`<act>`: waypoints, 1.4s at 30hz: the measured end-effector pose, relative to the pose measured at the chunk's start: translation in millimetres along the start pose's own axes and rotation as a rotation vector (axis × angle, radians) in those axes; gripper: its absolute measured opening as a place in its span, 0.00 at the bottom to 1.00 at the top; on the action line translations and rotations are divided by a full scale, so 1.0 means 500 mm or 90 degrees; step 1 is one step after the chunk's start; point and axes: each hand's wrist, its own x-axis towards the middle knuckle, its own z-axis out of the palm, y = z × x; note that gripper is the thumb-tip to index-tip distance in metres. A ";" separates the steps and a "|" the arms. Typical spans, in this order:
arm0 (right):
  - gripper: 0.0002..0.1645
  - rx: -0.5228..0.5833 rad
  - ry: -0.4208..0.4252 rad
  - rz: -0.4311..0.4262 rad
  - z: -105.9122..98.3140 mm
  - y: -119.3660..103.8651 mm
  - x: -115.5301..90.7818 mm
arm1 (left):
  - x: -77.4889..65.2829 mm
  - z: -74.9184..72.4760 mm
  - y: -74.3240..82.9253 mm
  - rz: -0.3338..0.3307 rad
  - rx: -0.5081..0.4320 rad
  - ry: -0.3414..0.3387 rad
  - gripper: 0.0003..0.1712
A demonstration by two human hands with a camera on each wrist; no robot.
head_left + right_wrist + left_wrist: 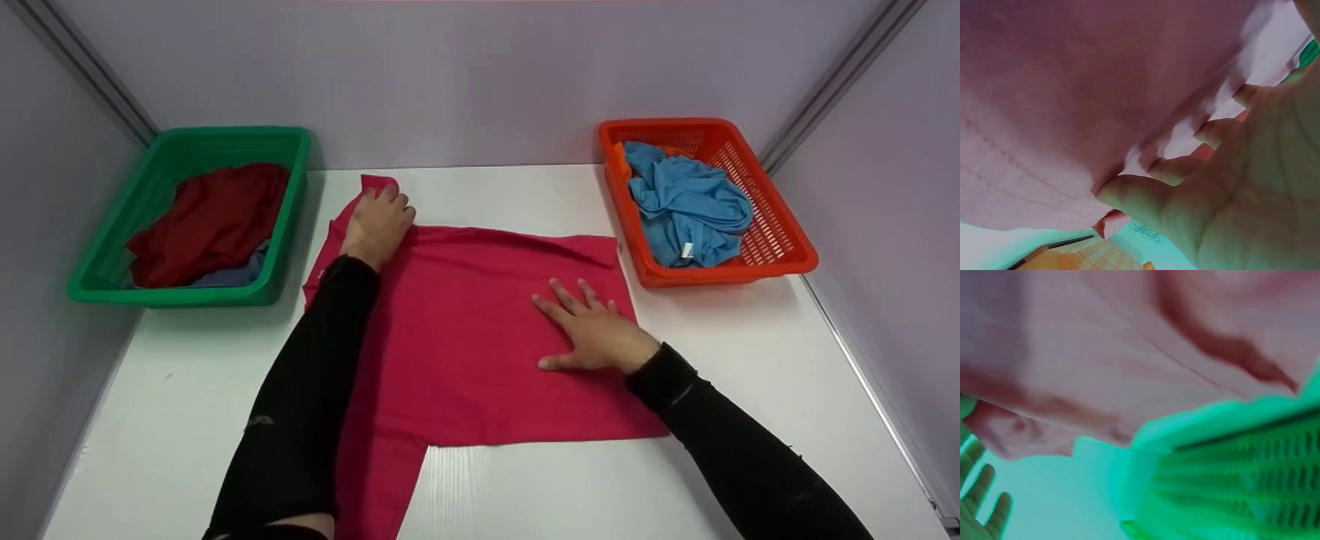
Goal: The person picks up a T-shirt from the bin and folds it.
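A crimson shirt (480,337) lies spread sideways on the white table, one sleeve running toward the near edge. My left hand (379,225) rests over the other sleeve at the far left, beside a corner of cloth that sticks out past the fingertips. In the left wrist view, the fingers (979,492) show apart from one another below the fabric's edge. Flat on the shirt's body, toward its right side, lies my right hand (592,334) with fingers spread. Its fingertips touch the cloth (1072,112) in the right wrist view. My left forearm covers part of the shirt's left side.
A green basket (281,289) at the back left holds dark red and grey-blue cloth. Close to the shirt's far right corner stands an orange-red basket (787,259) with blue clothing (690,202) inside. Grey-white panels (465,82) wall the table at the back and sides.
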 end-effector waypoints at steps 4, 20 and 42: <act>0.68 0.000 0.002 0.001 0.001 0.001 0.000 | -0.022 -0.002 -0.019 0.041 0.038 0.028 0.11; 0.68 0.003 0.005 0.007 0.004 0.008 -0.001 | -0.062 -0.038 -0.063 -0.073 -0.128 -0.030 0.14; 0.68 0.003 0.007 -0.003 0.004 0.003 0.001 | -0.052 -0.013 -0.072 -0.124 -0.208 -0.063 0.19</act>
